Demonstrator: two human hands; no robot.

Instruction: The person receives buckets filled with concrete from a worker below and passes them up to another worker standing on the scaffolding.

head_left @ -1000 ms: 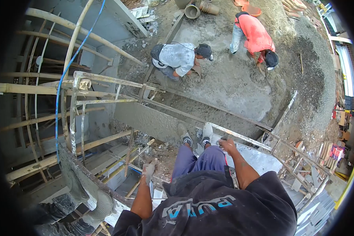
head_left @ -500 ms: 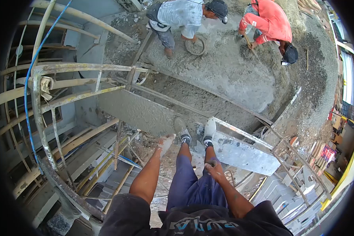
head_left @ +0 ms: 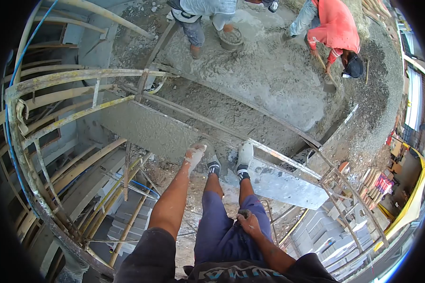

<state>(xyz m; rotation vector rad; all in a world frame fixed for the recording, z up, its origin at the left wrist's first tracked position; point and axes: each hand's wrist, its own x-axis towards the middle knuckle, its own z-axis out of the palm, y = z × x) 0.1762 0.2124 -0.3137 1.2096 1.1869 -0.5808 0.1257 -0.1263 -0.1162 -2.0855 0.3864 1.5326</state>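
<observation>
Because mortar-smeared plank (head_left: 151, 132) left of centre looks slick, I judge shoes (head_left: 245, 154) could slip; left hand (head_left: 196, 152) at centre, right hand (head_left: 250, 223) lower, apart, grips unclear.

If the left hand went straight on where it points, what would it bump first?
The left hand would probably meet the left shoe first, though depth is hard to judge.
</observation>
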